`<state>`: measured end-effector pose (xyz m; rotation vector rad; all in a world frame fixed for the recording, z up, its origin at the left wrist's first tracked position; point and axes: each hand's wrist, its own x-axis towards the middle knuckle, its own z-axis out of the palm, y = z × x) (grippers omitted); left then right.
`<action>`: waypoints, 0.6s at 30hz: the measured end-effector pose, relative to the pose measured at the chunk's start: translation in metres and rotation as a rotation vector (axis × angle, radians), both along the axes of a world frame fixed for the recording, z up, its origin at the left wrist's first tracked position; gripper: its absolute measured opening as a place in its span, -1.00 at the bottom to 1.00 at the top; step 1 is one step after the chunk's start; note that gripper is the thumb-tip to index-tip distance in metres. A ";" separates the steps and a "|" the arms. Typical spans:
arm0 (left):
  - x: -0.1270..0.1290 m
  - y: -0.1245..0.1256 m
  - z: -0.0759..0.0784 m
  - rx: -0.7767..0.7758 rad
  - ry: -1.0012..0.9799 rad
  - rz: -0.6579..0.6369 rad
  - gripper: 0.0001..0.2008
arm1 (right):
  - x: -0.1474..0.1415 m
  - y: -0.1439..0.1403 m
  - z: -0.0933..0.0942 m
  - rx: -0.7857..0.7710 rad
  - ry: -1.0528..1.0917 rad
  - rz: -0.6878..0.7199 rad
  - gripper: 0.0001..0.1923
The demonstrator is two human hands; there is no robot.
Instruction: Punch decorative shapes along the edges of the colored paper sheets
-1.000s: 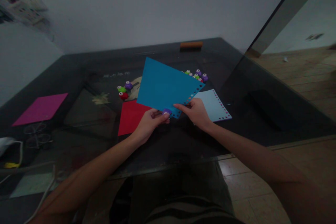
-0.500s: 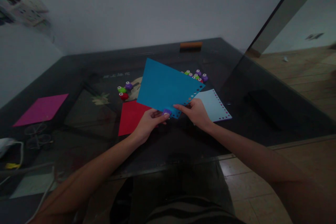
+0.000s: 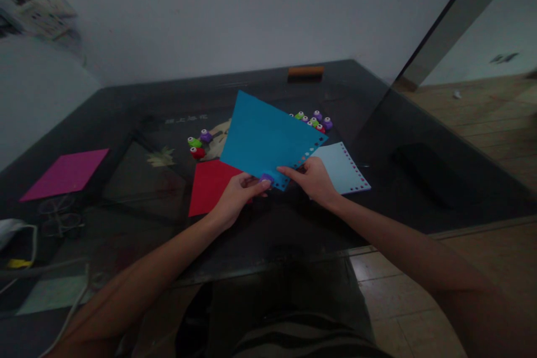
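Observation:
A blue sheet of paper [image 3: 268, 134] is held up over the table, tilted, with small shapes punched along two of its edges. My left hand [image 3: 241, 193] is closed on a purple craft punch [image 3: 266, 178] at the sheet's lower edge, thumb on top. My right hand [image 3: 314, 179] pinches the same sheet near its lower right edge, thumb on the upper face. Beneath, to the left, lies a red sheet [image 3: 207, 187], partly covered by my left hand. A pale blue sheet [image 3: 342, 168] with punched edges lies to the right, partly behind my right hand.
Several coloured punches [image 3: 314, 120] stand behind the blue sheet; a small group with a red punch [image 3: 197, 152] stands left. A magenta sheet [image 3: 65, 174] and glasses [image 3: 61, 218] lie far left. A brown cylinder [image 3: 306, 71] is at the back, and a dark object [image 3: 428, 173] at right.
The blue sheet has shifted very slightly in my hands, its upper corner a little higher and to the right. Both hands keep their holds.

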<state>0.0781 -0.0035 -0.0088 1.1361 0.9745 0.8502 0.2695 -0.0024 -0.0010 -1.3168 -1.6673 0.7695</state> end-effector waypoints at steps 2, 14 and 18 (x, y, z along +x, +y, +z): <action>0.001 0.000 0.001 -0.001 0.003 0.003 -0.71 | 0.000 0.000 0.000 -0.003 -0.006 -0.004 -0.55; 0.002 -0.002 0.002 0.055 -0.006 0.009 -0.77 | 0.000 -0.001 0.001 0.022 -0.013 -0.008 -0.55; 0.002 -0.002 -0.001 0.075 -0.001 0.014 -0.75 | -0.001 -0.001 -0.001 0.015 -0.007 -0.014 -0.58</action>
